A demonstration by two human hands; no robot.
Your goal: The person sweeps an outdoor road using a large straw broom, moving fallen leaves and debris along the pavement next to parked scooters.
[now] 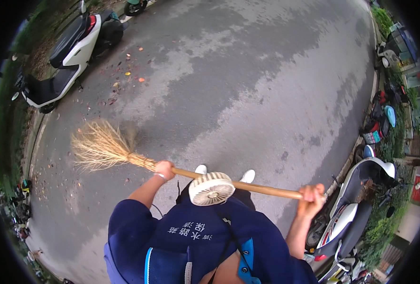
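While left hand [165, 170] and right hand [312, 195] have fingers wrapped round the broom [186, 173], bristles [101, 146] out past the left ones, I judge it light, stiff-shafted, springy-tipped, best held at these 2 spots.

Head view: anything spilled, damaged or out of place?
Nothing looks damaged; the broom seems intact. Scattered leaves lie on the road beside the parked white scooter, upper left; the orange and yellow ones stand out against grey. The surface is patchy, dark and light; I can't tell if it's wet.
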